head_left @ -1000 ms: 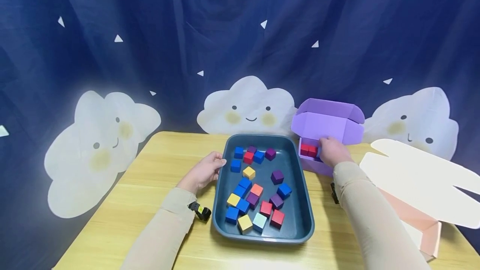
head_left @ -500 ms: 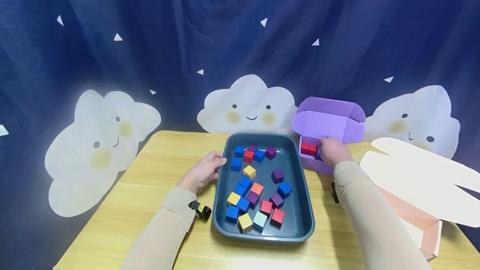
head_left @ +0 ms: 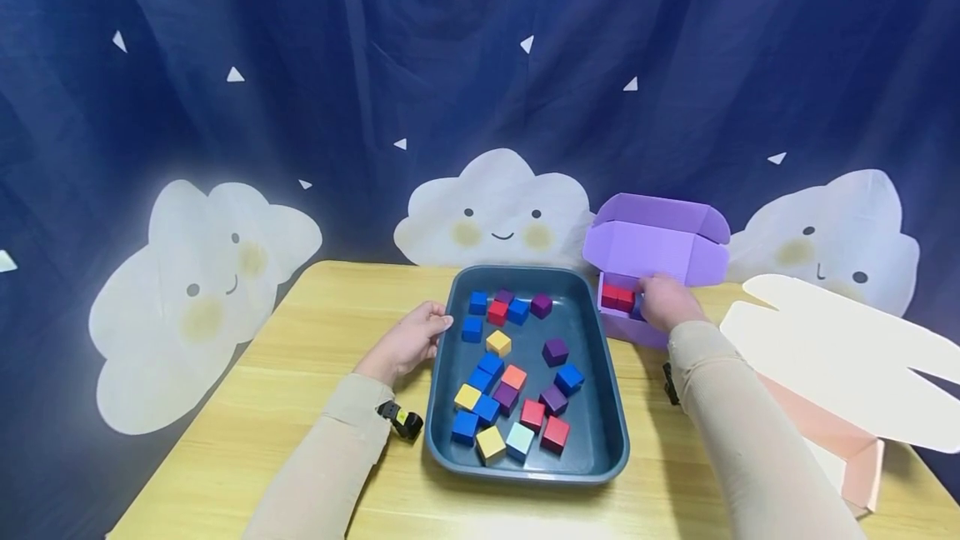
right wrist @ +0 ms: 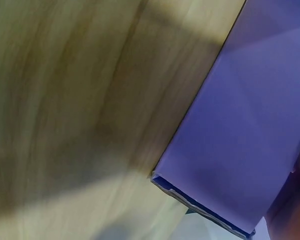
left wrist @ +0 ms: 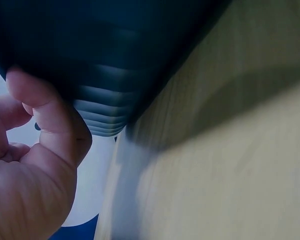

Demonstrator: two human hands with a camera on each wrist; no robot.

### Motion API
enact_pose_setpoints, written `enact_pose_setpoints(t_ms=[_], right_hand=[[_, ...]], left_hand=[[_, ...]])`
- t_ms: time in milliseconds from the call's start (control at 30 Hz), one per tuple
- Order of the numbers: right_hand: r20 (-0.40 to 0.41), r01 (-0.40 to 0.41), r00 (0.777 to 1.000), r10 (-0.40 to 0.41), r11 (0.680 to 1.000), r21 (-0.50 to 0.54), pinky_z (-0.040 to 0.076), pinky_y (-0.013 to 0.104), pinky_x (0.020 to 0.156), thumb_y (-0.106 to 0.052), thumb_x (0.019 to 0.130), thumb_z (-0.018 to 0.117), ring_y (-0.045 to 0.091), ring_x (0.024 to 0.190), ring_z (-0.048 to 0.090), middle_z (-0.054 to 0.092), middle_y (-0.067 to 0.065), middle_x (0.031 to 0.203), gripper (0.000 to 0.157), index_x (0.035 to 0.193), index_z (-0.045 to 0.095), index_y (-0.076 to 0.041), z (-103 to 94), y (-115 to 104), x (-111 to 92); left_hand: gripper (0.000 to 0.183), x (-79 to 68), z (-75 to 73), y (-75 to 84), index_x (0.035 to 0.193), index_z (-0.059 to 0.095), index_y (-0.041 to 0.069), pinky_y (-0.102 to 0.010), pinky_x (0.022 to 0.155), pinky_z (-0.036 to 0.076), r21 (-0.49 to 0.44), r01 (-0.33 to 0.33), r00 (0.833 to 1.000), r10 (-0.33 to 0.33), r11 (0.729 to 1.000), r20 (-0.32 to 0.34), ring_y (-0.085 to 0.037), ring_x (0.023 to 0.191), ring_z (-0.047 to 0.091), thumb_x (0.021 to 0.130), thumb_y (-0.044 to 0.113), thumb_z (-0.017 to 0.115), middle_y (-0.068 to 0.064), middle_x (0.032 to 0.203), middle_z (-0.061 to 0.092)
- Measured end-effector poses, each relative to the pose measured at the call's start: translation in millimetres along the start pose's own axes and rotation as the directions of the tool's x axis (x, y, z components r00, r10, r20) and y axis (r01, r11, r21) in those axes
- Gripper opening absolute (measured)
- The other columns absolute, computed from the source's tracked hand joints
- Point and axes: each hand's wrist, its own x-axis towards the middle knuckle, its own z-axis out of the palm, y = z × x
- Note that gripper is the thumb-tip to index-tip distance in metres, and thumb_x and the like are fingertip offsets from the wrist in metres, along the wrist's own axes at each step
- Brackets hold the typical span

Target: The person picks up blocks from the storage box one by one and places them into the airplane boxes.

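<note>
In the head view, my left hand (head_left: 408,342) is at the left side of a dark blue-grey tray (head_left: 617,407), its thumb on the rim and its other fingers beneath. Seen from the left wrist, the bent fingers (left wrist: 55,117) hold that tray's edge. Several cubes lie in the tray, among them a yellow cube (head_left: 491,445), a pale green cube (head_left: 519,442) and an orange cube (head_left: 513,378). My right hand (head_left: 667,303) reaches into an open purple box (head_left: 633,332). Beside it sit two red cubes (head_left: 617,298) and a bit of blue; its fingertips are hidden.
An open pink box (head_left: 862,473) with a raised white lid (head_left: 840,357) stands at the right. The purple box's lid (head_left: 648,252) is up, behind my right hand. A dark blue curtain (head_left: 450,40) with clouds hangs behind the wooden table (head_left: 337,298).
</note>
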Motion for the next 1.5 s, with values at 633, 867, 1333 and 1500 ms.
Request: enact_pose_setpoints(t_ms=[633,867,1333,1500], right_hand=[[-0.028,0.078,0.997,-0.077,0.996,0.038,0.048,0.058,0.092,-0.013,0.090,0.059,0.037,0.099,0.062,0.070,0.017,0.111,0.032,0.119,0.071,-0.007,-29.1,-40,3],[-0.071,0.134,0.989,-0.131,0.990,0.032,0.048,0.058,0.093,-0.016,0.092,0.059,0.037,0.106,0.064,0.070,0.015,0.115,0.032,0.120,0.071,-0.007,-41.1,-70,6],[-0.063,0.242,0.968,-0.242,0.970,0.001,0.050,0.052,0.093,-0.021,0.094,0.067,0.029,0.103,0.064,0.070,0.011,0.112,0.029,0.122,0.070,-0.012,-43.0,-131,7],[-0.018,0.265,0.964,-0.264,0.964,0.037,0.050,0.052,0.095,-0.022,0.094,0.068,0.030,0.106,0.063,0.068,0.011,0.118,0.033,0.125,0.069,-0.011,-39.1,-149,5]], left_hand=[[0.013,1.6,-2.7,0.0,0.117,0.043,0.003,-0.027,0.061,0.051,-0.020,-0.010,1.000,0.010,1.000,0.002,-0.017,0.071,0.059,0.109,0.013,0.046,-0.014,0.096,0.060],[0.016,2.6,-3.6,1.5,0.118,0.042,0.001,-0.027,0.060,0.053,-0.026,-0.017,1.000,0.017,1.000,0.016,-0.016,0.070,0.061,0.108,0.013,0.046,-0.017,0.098,0.060],[0.015,2.1,-0.3,1.2,0.118,0.043,0.001,-0.027,0.060,0.053,-0.043,-0.004,1.000,0.004,0.999,0.009,-0.016,0.070,0.061,0.108,0.011,0.046,-0.017,0.099,0.061],[0.014,2.8,0.4,-0.7,0.117,0.042,0.001,-0.027,0.062,0.054,-0.044,-0.007,1.000,0.008,0.999,0.018,-0.016,0.071,0.062,0.108,0.011,0.046,-0.018,0.100,0.061]])
